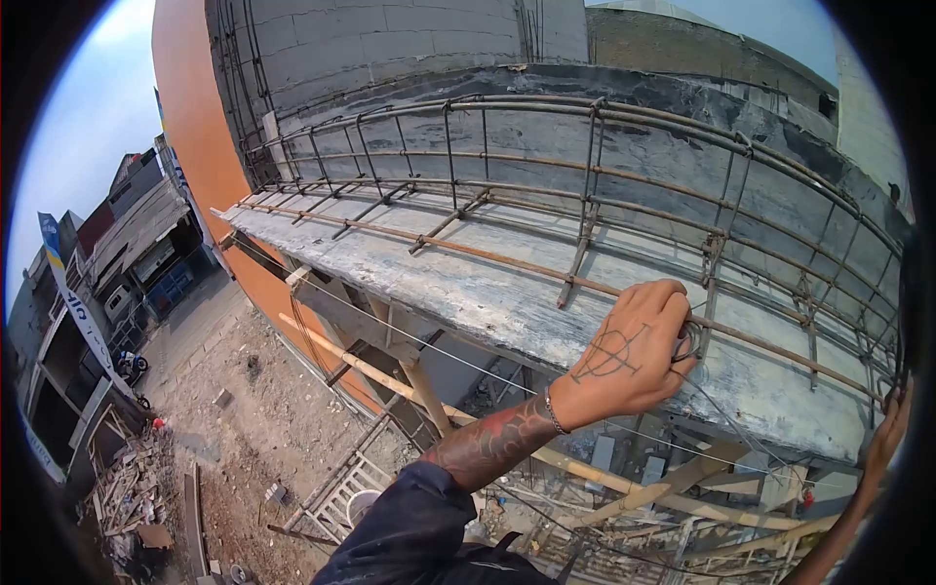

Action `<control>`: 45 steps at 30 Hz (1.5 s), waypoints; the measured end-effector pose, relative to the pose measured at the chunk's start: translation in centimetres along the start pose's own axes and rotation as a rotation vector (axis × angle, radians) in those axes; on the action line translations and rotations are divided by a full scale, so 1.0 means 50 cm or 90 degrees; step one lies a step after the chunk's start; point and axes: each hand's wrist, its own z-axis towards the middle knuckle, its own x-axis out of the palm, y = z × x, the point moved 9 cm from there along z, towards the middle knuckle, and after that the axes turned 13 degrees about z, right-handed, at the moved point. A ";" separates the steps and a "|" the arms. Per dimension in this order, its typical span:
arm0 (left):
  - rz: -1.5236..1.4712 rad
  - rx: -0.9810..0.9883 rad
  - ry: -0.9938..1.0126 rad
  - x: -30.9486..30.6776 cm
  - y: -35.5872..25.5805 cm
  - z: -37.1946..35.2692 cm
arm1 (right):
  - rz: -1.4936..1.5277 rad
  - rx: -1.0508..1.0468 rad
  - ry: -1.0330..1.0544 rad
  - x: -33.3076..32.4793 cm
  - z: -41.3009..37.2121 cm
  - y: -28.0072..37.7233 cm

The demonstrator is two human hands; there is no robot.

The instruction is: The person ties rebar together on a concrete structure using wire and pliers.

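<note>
My left hand (629, 351), tattooed on its back, closes at the front bottom rod of a rebar cage (590, 185). A dark wire loop (685, 343) shows between its curled fingers, and a thin wire tail (726, 414) trails down from it over the ledge. The rod passes beneath the fingers. At the far right edge, my right hand (889, 429) is near the cage's end; its fingertips are lost in the dark border. The long cage of rods and square stirrups lies along a grey formwork board (468, 302).
A stretched string (507, 385) runs below the board's front edge. Bamboo poles (585, 468) and timber props stand under it. Far below lies rubble ground (263, 419) with scrap wood and a metal frame (346, 492). An orange wall (195, 97) rises at the left, a block wall behind.
</note>
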 end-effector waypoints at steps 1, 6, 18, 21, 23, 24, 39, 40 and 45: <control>-0.035 -0.117 0.019 0.000 0.032 -0.002 | 0.012 0.056 -0.036 0.016 -0.005 0.033; -0.718 -0.303 -0.123 -0.078 0.086 -0.087 | -0.221 -0.026 0.181 0.169 0.001 0.342; -0.796 -0.496 0.426 0.131 -0.130 -0.533 | -0.397 -0.120 0.365 0.187 -0.077 0.360; -0.719 -0.458 0.410 0.117 -0.160 -0.511 | -0.490 -0.218 0.343 0.161 -0.068 0.367; -0.639 -0.350 0.385 0.120 -0.155 -0.502 | -0.575 -0.326 0.164 0.096 -0.048 0.403; -0.645 -0.394 0.515 0.221 -0.054 -0.631 | -0.587 -0.318 0.164 0.072 -0.041 0.390; -0.880 -0.447 0.619 0.306 -0.154 -0.581 | -0.716 0.022 0.230 -0.044 -0.006 0.111; -0.875 -0.405 0.595 0.315 -0.153 -0.572 | -0.668 0.103 0.286 -0.042 0.006 0.094; -1.025 -0.589 0.537 0.339 -0.157 -0.559 | -0.349 0.283 0.374 -0.104 -0.003 0.018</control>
